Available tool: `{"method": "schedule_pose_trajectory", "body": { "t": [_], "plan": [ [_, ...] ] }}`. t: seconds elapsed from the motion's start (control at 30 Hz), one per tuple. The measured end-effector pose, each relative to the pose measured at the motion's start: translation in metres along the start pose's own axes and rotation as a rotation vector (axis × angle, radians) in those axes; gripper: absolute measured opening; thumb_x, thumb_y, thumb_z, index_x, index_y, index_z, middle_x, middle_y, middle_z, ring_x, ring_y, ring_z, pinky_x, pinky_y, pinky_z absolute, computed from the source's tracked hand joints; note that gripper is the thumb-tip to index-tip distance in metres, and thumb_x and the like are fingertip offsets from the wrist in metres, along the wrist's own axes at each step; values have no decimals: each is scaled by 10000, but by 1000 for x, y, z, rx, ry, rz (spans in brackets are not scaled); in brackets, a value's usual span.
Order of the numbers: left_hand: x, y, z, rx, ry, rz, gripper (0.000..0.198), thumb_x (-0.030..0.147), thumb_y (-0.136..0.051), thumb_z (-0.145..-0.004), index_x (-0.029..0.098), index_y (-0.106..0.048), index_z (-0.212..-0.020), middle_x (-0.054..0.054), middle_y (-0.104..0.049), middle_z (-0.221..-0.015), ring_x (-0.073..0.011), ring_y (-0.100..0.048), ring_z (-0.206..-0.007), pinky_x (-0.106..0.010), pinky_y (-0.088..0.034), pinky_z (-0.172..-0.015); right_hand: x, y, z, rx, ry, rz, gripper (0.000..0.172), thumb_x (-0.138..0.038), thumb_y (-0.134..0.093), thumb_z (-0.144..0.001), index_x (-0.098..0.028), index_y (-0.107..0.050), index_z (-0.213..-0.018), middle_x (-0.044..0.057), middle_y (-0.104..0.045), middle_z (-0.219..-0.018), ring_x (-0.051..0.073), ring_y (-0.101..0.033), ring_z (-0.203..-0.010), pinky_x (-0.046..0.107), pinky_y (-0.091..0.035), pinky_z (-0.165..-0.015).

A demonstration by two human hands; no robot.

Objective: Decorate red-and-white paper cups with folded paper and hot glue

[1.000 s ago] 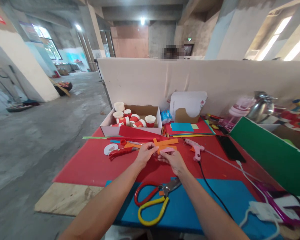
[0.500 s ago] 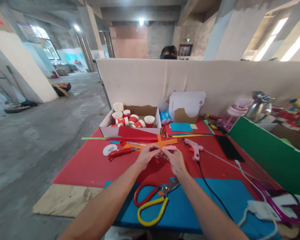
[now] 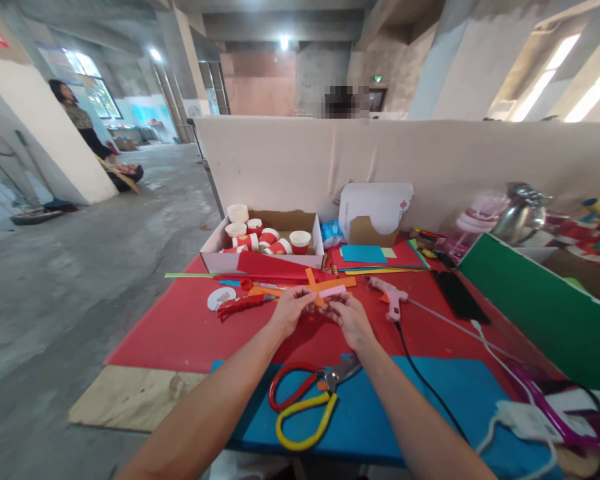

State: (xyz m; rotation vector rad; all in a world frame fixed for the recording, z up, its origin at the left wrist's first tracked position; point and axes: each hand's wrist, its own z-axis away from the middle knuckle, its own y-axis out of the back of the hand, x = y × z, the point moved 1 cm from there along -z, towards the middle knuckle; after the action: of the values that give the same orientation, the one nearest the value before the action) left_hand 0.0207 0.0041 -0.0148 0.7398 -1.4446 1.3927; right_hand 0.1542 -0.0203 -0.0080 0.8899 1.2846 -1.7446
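My left hand [image 3: 291,309] and my right hand [image 3: 349,318] meet over the red table cover, both pinched on a small paper piece made of crossed orange strips [image 3: 325,283] and a pink strip [image 3: 333,291]. The pink strip lies across the top, between my fingertips. A pink glue gun [image 3: 391,298] lies just right of my right hand. Large scissors with red and yellow handles [image 3: 305,404] rest on the blue sheet between my forearms.
A cardboard box [image 3: 265,257] of red paper cups stands behind the hands. Coloured paper sheets [image 3: 365,255], a black phone [image 3: 459,295], a green board [image 3: 545,313], cables and a small red tool [image 3: 243,305] lie around. A person [image 3: 77,120] stands far left; a cloth partition [image 3: 430,160] backs the table.
The paper piece has turned in my fingers, and the pink strip now sits higher, across the orange strips. A person has come into view at the far left.
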Motion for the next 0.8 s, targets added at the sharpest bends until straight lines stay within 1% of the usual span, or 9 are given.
{"method": "schedule_pose_trajectory", "body": {
  "t": [0.1,0.27,0.37,0.53,0.63,0.73,0.8],
  "plan": [
    [0,-1,1,-17,19,-9,338,360,-792,-534,123,-571,-629,12,-570,-517,-63,-461,-440,-189,-372,-429,2,1,-2,-5,-4,-9,268,-250,-811,-483,-171,-615,-648,-11,-645,-618,116,-609,-578,281,-543,-667],
    [-1,-2,1,-56,18,-51,354,389,-782,-546,125,-571,-649,-5,-598,-554,-83,-488,-457,-212,-402,-437,4,0,-1,-66,-13,-4,327,-321,-837,-448,-164,-639,-656,-10,-638,-596,111,-591,-577,273,-531,-666],
    [-1,-2,2,-58,-10,-82,335,379,-773,-567,123,-570,-642,-2,-589,-549,-84,-495,-471,-213,-407,-462,3,-1,1,-90,-4,0,356,-333,-845,-439,-174,-632,-676,-23,-634,-607,105,-585,-577,268,-524,-664],
    [2,-5,3,-37,-38,-112,279,339,-756,-569,123,-585,-613,1,-587,-540,-83,-492,-477,-211,-401,-477,0,-2,4,-114,0,23,354,-371,-833,-485,-171,-618,-682,-37,-616,-592,83,-566,-569,237,-514,-663],
    [4,-6,4,-16,-55,-125,224,287,-744,-545,130,-587,-574,17,-562,-497,-78,-475,-460,-206,-389,-472,0,-3,4,-105,-2,40,366,-379,-835,-475,-170,-614,-678,-38,-615,-588,85,-578,-572,229,-515,-658],
    [5,-7,5,-3,-71,-153,171,255,-724,-536,131,-610,-568,4,-587,-508,-82,-483,-462,-208,-391,-480,1,-2,3,-75,20,71,387,-392,-837,-454,-169,-615,-679,-36,-616,-588,95,-582,-567,243,-522,-641],
    [5,-6,5,-2,-67,-162,161,267,-710,-540,132,-624,-568,-6,-601,-513,-89,-490,-460,-215,-396,-481,2,-2,2,-55,49,98,400,-410,-833,-448,-168,-617,-682,-34,-618,-585,98,-576,-556,251,-525,-621]
  ]
}}
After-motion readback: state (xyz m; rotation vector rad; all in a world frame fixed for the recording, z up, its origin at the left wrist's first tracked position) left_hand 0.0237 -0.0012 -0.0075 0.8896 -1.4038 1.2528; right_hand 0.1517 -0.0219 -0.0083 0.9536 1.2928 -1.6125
